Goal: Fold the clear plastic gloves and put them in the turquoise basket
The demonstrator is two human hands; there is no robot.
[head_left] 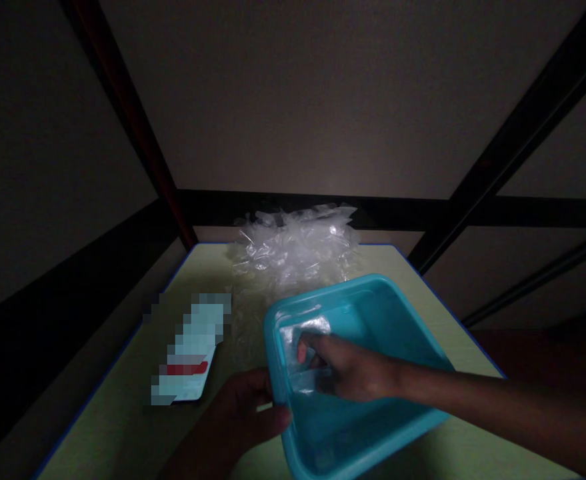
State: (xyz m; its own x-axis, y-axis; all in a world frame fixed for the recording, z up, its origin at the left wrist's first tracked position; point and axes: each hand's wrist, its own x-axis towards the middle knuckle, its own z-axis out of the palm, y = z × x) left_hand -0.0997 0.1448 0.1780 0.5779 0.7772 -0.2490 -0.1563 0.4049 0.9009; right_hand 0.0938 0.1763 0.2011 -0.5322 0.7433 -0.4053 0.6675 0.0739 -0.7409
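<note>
A turquoise rectangular basin [397,313] lies on the table, slightly tilted. My left hand [247,413] grips its left rim, the thumb over the edge and the fingers on the outer side. Inside the basin, my right hand [347,370] is bent with curled fingers near the left inner wall. A piece of clear plastic [303,380] shows around those fingers, and they appear closed on it. Behind the basin rests a heap of crumpled clear plastic [297,243].
The pale green table [97,407] has a blue edge. On its left side lies a phone [197,347] with a lit, blurred screen. Dark beams and a plain wall [303,100] stand behind the table.
</note>
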